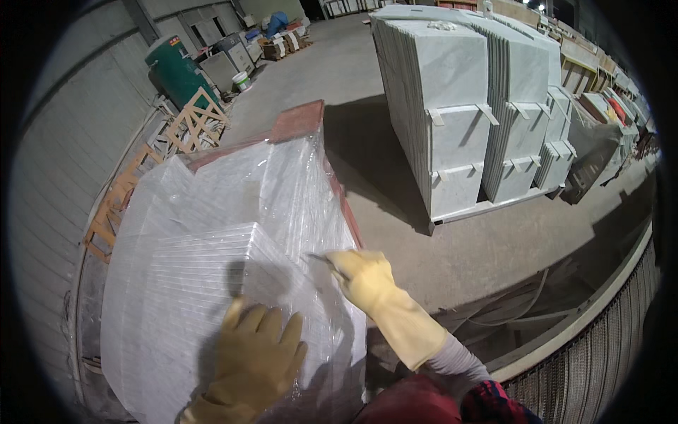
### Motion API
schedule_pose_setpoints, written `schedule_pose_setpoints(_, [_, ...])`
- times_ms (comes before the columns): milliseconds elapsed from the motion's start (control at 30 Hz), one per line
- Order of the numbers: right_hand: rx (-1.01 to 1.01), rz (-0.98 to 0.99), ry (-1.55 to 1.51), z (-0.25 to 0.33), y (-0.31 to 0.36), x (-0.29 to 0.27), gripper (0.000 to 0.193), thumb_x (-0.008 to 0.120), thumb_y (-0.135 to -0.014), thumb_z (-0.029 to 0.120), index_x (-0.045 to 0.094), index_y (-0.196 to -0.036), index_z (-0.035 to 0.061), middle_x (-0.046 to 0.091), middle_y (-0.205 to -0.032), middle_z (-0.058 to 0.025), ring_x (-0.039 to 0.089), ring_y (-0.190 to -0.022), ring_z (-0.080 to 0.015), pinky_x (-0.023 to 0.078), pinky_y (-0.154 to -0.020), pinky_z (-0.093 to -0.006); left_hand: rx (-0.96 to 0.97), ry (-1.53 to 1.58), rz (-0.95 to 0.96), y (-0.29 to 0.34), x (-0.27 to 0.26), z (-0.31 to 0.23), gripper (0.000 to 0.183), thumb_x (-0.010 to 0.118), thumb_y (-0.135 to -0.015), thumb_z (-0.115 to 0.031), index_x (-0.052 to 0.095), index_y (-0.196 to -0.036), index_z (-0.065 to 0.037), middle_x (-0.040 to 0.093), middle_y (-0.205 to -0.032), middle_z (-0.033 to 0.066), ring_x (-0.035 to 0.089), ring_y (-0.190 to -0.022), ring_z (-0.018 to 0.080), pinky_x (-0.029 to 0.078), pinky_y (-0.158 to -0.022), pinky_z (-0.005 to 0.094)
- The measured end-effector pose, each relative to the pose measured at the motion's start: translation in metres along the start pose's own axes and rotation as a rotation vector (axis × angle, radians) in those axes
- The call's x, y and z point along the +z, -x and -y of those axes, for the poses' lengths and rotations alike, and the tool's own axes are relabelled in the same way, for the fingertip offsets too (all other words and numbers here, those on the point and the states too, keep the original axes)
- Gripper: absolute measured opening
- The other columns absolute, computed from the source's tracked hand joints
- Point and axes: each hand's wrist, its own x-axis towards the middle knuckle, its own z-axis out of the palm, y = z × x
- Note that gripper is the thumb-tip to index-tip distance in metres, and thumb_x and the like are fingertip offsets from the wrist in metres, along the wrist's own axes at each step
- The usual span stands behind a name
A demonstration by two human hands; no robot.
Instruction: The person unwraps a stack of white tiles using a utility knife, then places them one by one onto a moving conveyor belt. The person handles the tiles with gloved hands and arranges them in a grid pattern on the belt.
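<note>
In front of me stands a stack of white stone slabs [191, 272] in clear plastic wrap [293, 191]. My left hand [258, 353], in a yellow rubber glove, is over the near part of the stack with its fingers spread, holding nothing. Whether it touches the wrap I cannot tell. My right hand [361, 277], gloved alike, is closed around a thin blade-like tool [317, 256] whose tip points left at the wrapped slabs' right side. Its handle is hidden in the glove.
A reddish-brown board [298, 121] rises at the stack's far end. Tall stacks of white slabs [459, 134] stand to the right. Wooden frames [127, 187] lean along the left wall, near a green tank [180, 71]. A metal edge [600, 297] curves along the lower right.
</note>
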Motion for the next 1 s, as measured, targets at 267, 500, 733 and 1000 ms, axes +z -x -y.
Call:
schedule_pose_setpoints(267, [-0.059, -0.155, -0.116, 0.003, -0.021, 0.04, 0.014, 0.064, -0.087, 0.017, 0.066, -0.1, 0.0145, 0.068, -0.086, -0.0105, 0.065, -0.08, -0.0344, 0.052, -0.071, -0.0439, -0.005, 0.01, 0.043, -0.006, -0.004, -0.003, 0.034, 0.066, -0.077, -0.02, 0.066, -0.104, 0.001, 0.065, -0.095, 0.0166, 0.062, -0.091, 0.031, 0.039, -0.099, 0.0537])
schedule_pose_setpoints(500, [0.035, 0.096, -0.098, -0.014, 0.014, 0.052, 0.027, 0.059, -0.079, 0.005, 0.065, -0.104, 0.0132, 0.068, -0.088, -0.0115, 0.065, -0.086, -0.0332, 0.052, -0.074, -0.0433, -0.012, -0.039, 0.058, -0.006, 0.004, -0.002, 0.04, 0.068, -0.075, -0.021, 0.067, -0.109, 0.0, 0.065, -0.101, 0.0177, 0.062, -0.095, 0.0316, 0.033, -0.106, 0.0573])
schedule_pose_setpoints(733, [0.338, 0.193, -0.442, -0.066, 0.06, 0.128, 0.02, 0.059, -0.079, 0.008, 0.067, -0.096, 0.0147, 0.067, -0.081, -0.0104, 0.066, -0.076, -0.0331, 0.052, -0.067, -0.044, -0.035, -0.079, 0.155, -0.005, 0.001, -0.003, 0.041, 0.067, -0.081, -0.027, 0.067, -0.114, -0.002, 0.064, -0.106, 0.0165, 0.059, -0.102, 0.0304, 0.03, -0.109, 0.057])
schedule_pose_setpoints(1000, [-0.039, -0.076, -0.083, -0.097, 0.083, 0.172, 0.015, 0.059, -0.084, 0.011, 0.068, -0.094, 0.0149, 0.065, -0.071, -0.0102, 0.065, -0.067, -0.0334, 0.051, -0.06, -0.045, -0.076, -0.024, 0.172, -0.007, 0.001, -0.003, 0.044, 0.069, -0.076, -0.023, 0.067, -0.113, 0.0, 0.063, -0.107, 0.0202, 0.059, -0.102, 0.036, 0.032, -0.106, 0.0618])
